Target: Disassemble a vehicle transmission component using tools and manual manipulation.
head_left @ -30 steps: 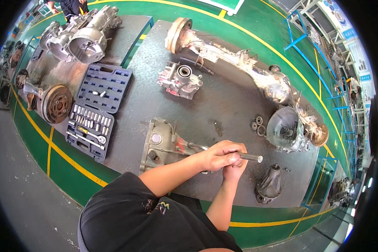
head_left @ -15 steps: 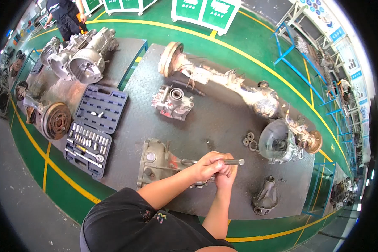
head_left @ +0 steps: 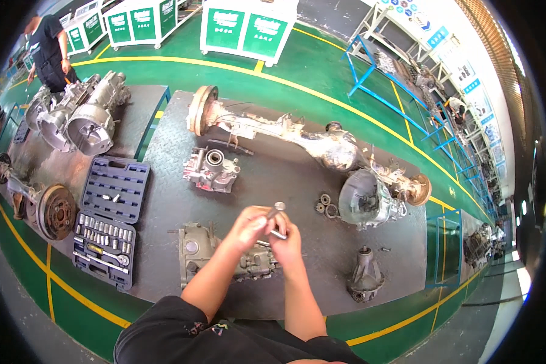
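Both my hands are raised above a gearbox lying on the steel-topped bench. My left hand is closed around a short metal rod, whose round end sticks out up and to the right. Close beside it, my right hand is closed on a second shiny metal piece, its bright end showing between the fingers. Whether the two metal pieces are joined is hidden by my fingers. My forearms cover part of the gearbox housing.
A socket set case lies unfolded at the left, near a rusty brake drum. Beyond my hands are a smaller gear housing and a long axle. Rightward sit gear rings, a bell housing and a differential. Someone stands far left.
My view has shifted, so the bench appears further left and lower. The rod that pointed rightward now points up and right. My hands have turned, and a second metal end shows at my right hand.
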`<state>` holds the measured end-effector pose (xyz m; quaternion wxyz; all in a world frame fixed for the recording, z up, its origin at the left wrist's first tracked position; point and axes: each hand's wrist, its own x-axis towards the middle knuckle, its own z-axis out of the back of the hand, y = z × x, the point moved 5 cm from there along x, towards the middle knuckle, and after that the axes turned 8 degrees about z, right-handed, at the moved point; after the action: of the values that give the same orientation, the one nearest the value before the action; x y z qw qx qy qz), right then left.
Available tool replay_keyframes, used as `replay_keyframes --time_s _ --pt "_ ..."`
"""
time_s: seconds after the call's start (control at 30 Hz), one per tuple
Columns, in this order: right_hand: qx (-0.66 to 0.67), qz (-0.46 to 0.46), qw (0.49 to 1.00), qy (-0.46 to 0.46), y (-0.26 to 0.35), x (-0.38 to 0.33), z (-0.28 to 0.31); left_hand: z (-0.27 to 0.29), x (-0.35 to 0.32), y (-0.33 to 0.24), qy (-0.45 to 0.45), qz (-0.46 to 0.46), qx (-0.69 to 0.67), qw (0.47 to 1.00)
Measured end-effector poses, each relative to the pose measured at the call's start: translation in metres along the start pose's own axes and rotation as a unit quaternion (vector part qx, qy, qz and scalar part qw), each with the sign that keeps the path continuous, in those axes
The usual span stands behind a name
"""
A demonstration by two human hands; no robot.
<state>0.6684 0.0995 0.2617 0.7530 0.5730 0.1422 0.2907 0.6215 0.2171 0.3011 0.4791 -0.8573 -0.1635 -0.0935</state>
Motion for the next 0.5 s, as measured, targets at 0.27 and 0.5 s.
replay_keyframes --time_s 0.27,0.5 --pt "-0.010 -0.010 1.000 -0.011 0.008 0.010 -0.007 0.001 0.007 -0.029 0.037 0.047 -0.089 0.994" --pt "-0.017 -0.024 0.996 -0.088 0.010 0.014 -0.002 0.002 0.017 -0.018 -0.087 0.039 0.072 0.993"
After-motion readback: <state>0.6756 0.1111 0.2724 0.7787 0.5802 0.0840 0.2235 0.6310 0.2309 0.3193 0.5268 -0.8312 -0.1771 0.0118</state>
